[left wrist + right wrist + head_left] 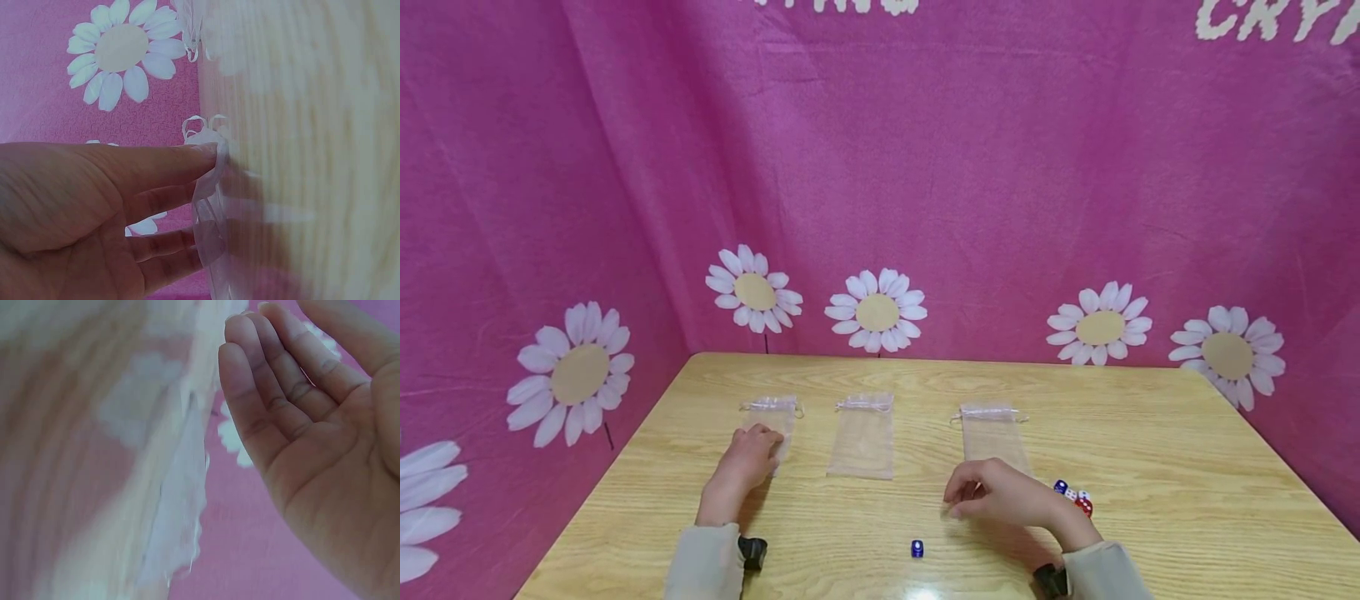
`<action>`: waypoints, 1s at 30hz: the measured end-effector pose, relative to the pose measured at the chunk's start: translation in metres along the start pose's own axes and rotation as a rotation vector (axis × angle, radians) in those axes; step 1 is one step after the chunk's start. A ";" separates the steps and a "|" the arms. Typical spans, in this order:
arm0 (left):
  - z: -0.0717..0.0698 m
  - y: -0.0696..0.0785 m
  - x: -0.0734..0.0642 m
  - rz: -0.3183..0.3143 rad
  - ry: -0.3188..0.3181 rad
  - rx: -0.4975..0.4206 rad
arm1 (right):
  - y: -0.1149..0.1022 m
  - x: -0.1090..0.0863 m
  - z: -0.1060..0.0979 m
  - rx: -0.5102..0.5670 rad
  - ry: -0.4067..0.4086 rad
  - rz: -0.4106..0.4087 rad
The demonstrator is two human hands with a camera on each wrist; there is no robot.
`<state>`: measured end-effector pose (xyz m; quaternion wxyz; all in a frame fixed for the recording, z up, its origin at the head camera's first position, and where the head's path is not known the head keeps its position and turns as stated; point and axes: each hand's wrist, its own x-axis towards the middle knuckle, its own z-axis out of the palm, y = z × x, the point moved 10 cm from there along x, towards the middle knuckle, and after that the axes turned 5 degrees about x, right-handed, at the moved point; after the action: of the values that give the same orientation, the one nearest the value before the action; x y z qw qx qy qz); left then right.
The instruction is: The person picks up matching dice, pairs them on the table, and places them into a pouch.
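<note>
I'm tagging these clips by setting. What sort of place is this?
Probably an indoor tabletop recording spot, though the pictures don't settle it: a wooden table stands against a pink cloth backdrop printed with large daisies, and three small sheer bags lie on the tabletop.

Three sheer bags lie in a row on the worktop (pixel 838 533), drawstring ends away from the person. The left hand (pixel 747 460) covers part of the left bag (pixel 781 417); the middle bag (pixel 862 443) lies flat between the hands. The right hand (pixel 1000 493), fingers loosely bent, overlaps the near end of the right bag (pixel 996 435). A blue die (pixel 917 549) sits alone nearer the person; red, white and blue dice (pixel 1071 494) cluster beside the right wrist. Behind hangs pink cloth (pixel 925 167) with daisies (pixel 876 312).
</note>
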<state>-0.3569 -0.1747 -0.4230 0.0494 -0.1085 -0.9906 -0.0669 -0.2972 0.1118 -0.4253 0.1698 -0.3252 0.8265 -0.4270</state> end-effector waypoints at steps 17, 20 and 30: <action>0.003 -0.003 0.000 -0.022 -0.025 -0.001 | 0.037 -0.041 -0.068 -0.007 0.169 0.113; 0.002 -0.002 0.000 -0.017 -0.019 0.001 | 0.043 -0.047 -0.076 -0.003 0.190 0.125; 0.001 -0.001 -0.001 -0.026 -0.026 -0.008 | 0.064 -0.068 -0.098 -0.017 0.247 0.214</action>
<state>-0.3563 -0.1759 -0.4241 0.0352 -0.0969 -0.9922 -0.0703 -0.3275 0.2436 -0.4207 0.1084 -0.1818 0.8746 -0.4361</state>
